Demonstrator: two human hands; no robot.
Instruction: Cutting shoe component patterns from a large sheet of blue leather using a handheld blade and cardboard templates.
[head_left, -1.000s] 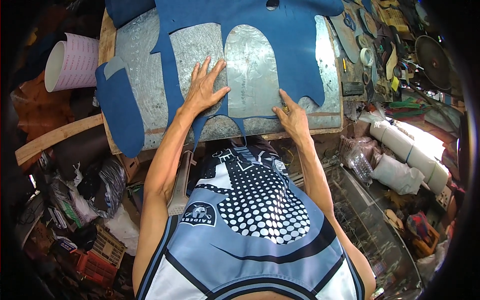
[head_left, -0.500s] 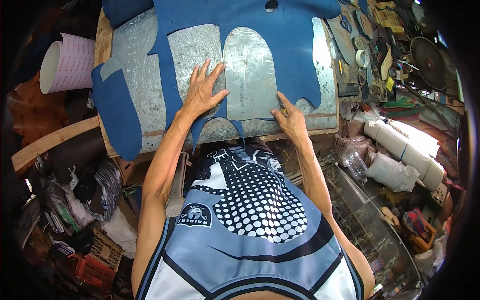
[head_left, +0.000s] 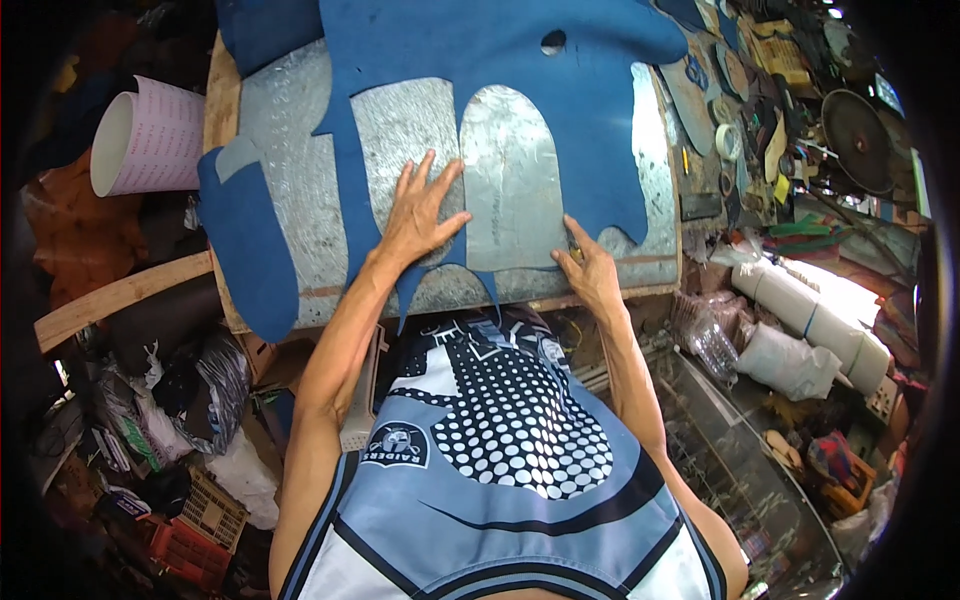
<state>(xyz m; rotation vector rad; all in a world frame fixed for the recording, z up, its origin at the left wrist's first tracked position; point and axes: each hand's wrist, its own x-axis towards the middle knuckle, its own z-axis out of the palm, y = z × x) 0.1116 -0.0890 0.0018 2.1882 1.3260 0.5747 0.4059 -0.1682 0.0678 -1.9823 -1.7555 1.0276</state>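
A blue sheet of leather-like material (head_left: 590, 120) with cut-out gaps lies over a metal-topped workbench (head_left: 285, 130). On it rests a smooth grey arch-shaped template (head_left: 510, 180), its rounded end pointing away from me. My left hand (head_left: 420, 215) lies with fingers spread, partly over a gap in the sheet, its fingertips and thumb by the template's left edge. At the lower right edge of the template is my right hand (head_left: 592, 272), index finger and thumb apart, the other fingers curled under. Something small, yellow and dark shows between them; its kind is hidden.
A rounded blue cut piece (head_left: 248, 240) hangs over the bench's left front edge. Beside it stands a curled white printed sheet (head_left: 150, 140). Tape rolls (head_left: 728, 142) and tools lie to the right, near a round fan-like disc (head_left: 858, 140). Wrapped white rolls (head_left: 800, 310) lie lower right.
The whole view has shifted, so the bench and both hands sit slightly lower in the picture. Against the template, both hands keep nearly the same places.
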